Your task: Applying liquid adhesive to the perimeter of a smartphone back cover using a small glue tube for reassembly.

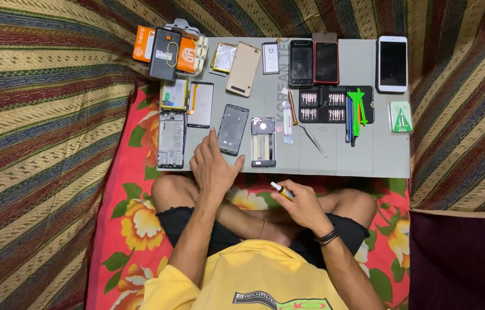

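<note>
My left hand (213,166) rests palm-down on the near edge of a grey work mat (363,155), its fingertips beside a dark phone screen panel (233,129). My right hand (298,202) hovers over my crossed legs, closed around a small screwdriver with a yellow and black handle (282,190). A phone frame with exposed parts (263,142) lies on the mat just above the screwdriver's tip. Another opened phone body (172,139) lies left of my left hand.
Along the mat's far edge lie several phones (301,62), a white phone (392,64), a tan back cover (243,69) and batteries. A black bit case (322,105), green pry tools (358,109), tweezers (313,139) and a green card (400,116) sit right. Striped blankets surround the floral cloth.
</note>
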